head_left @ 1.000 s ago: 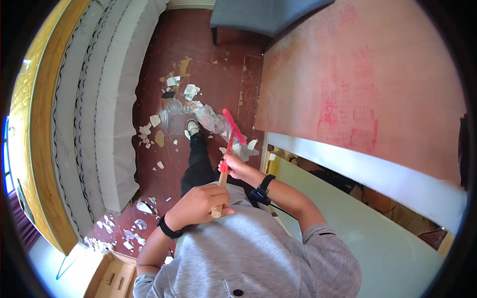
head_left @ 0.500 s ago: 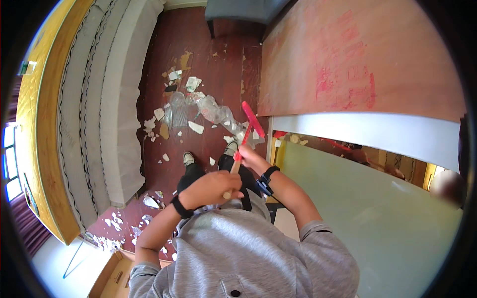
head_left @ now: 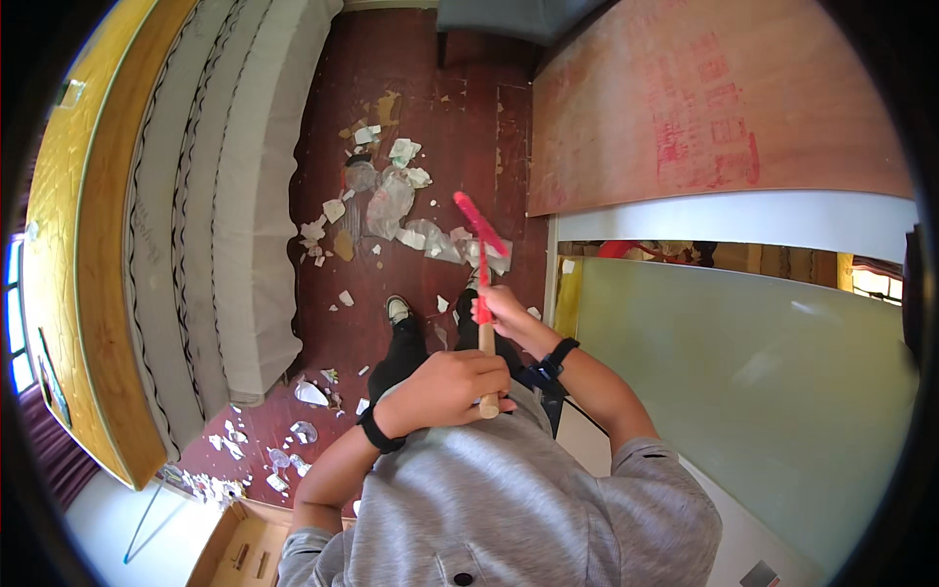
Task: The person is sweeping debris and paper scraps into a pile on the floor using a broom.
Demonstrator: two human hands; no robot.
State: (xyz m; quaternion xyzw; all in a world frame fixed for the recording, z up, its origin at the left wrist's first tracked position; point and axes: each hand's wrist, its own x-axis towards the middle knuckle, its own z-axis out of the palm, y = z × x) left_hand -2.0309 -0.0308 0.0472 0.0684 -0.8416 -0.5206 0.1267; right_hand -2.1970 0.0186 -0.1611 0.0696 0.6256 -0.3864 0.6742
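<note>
I hold a broom with a red head (head_left: 480, 224) and a pale wooden handle (head_left: 487, 342). My left hand (head_left: 450, 386) wraps round the handle near its butt end, close to my grey shirt. Farther along, my right hand (head_left: 502, 309) grips the shaft where the wood meets the red part. The broom head is at the crumpled clear plastic (head_left: 437, 242) and broken white pieces; whether it touches them I cannot tell. More debris lies beyond: a plastic bag (head_left: 390, 205), white chunks (head_left: 404, 152) and a tan scrap (head_left: 343, 245).
The dark red floor (head_left: 411, 68) runs between a cloth-draped bed (head_left: 245, 215) on the left and a wooden panel (head_left: 714, 117) with a pale green glass surface (head_left: 724, 382) on the right. A grey stool (head_left: 509, 22) stands at the far end. White shards (head_left: 311, 393) lie behind my left arm.
The broom head has shifted left and slightly away from me, and its shaft stands straighter in the view. The plastic beside it lies differently. Both hands have kept their grip.
</note>
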